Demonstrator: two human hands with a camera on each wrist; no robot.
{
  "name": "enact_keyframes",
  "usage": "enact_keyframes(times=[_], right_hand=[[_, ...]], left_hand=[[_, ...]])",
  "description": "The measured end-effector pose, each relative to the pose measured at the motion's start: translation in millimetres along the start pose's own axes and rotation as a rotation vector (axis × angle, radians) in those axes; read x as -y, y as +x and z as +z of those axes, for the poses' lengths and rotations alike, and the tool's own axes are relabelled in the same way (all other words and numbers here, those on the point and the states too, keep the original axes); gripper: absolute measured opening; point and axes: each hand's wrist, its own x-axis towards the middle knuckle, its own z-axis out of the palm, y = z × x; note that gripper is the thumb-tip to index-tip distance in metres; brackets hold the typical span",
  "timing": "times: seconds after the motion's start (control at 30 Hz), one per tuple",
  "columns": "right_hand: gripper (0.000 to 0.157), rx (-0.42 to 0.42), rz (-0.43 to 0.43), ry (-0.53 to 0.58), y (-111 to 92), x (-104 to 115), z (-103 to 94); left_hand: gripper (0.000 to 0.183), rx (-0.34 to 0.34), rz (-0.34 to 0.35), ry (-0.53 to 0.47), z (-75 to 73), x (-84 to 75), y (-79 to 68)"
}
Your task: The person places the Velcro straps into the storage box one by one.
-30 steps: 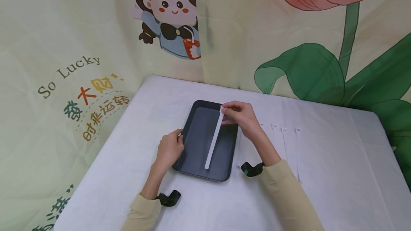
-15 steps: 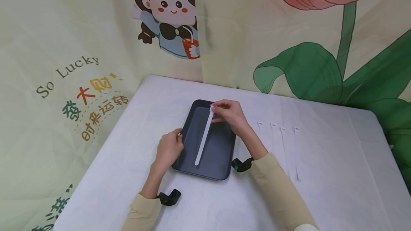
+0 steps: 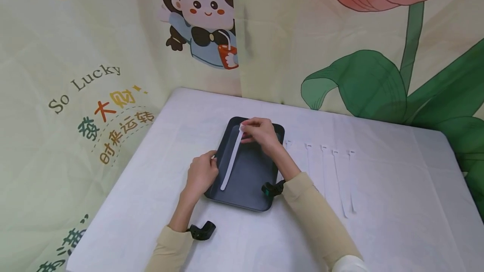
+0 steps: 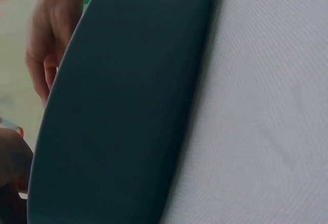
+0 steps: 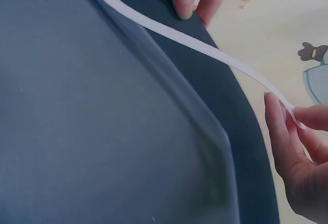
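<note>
– Nearest first: what pose?
– Your left arm (image 3: 182,211) rises from the near side, and the left hand (image 3: 202,172) grips the left rim of the dark tray (image 3: 251,179). Your right arm (image 3: 308,200) slants across its right side, the right hand (image 3: 261,132) above the far end, pinching the tip of 1 white strip (image 3: 232,158).
– Where's that strip?
– Over the tray's left half, sloping toward you; I can't tell whether its near end touches the bottom.
– And between views?
– Your right wrist view shows the strip bowed; from your head it looks nearly straight. Only the head view shows 5 more white strips (image 3: 323,148) on the surface (image 3: 401,192) right of the tray, with the printed backdrop (image 3: 272,53) beyond.
</note>
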Motion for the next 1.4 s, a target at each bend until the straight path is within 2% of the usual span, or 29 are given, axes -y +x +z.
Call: enact_keyframes(times=[0.37, 0.57, 1.03, 1.13, 1.3, 1.4], right_hand=[[0.022, -0.027, 0.041, 0.002, 17, -19, 18.1], [0.021, -0.039, 0.029, -0.029, 19, -32, 22.9], [0.019, -0.04, -0.008, -0.095, 21, -45, 31.3], [0.018, -0.043, -0.036, -0.137, 21, -50, 31.1], [0.015, -0.031, -0.13, -0.239, 23, -55, 32.6], [0.014, -0.03, -0.159, -0.253, 23, -57, 32.9]], left_hand=[[0.036, 0.0, 0.001, -0.011, 1.4, -1.5, -0.4], [0.035, 0.004, -0.002, -0.005, 3.5, -0.7, -0.5], [0.034, -0.004, 0.001, 0.001, 1.7, -0.7, -1.6], [0.034, -0.002, 0.006, 0.006, 1.7, -1.4, -1.9], [0.034, -0.011, 0.009, 0.01, 1.9, -0.6, -1.0], [0.034, -0.004, 0.008, 0.009, 2.3, 0.2, -0.1]])
